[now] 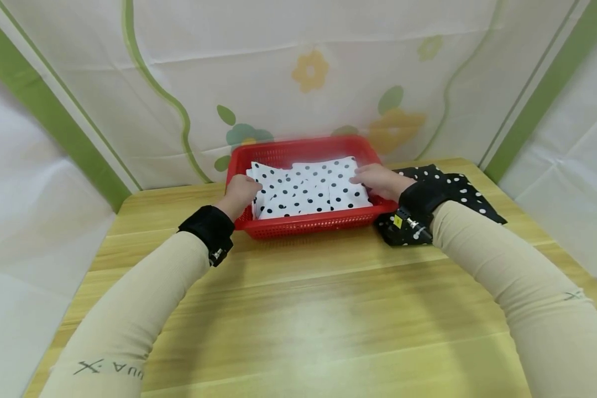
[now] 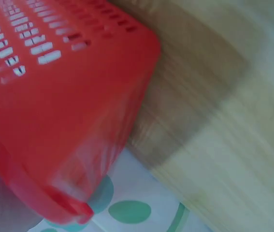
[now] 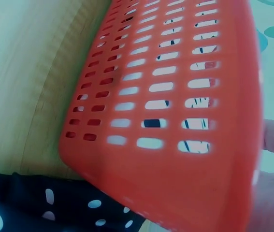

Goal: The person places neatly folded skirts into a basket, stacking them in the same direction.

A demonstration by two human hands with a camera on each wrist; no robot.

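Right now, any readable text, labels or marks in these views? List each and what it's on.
"X" then "AUA", apparently upside down, partly legible: left sleeve.
"X"-like mark, too small to read further: right sleeve.
Yellow tag on right wrist strap: too small to read.
Basket, white cloth, black cloth: dots only, no text.

Work surface: a light wooden table (image 1: 298,309) with visible grain. White fabric backdrop (image 1: 288,72) printed with green stripes and flowers encloses three sides. Lighting is even.
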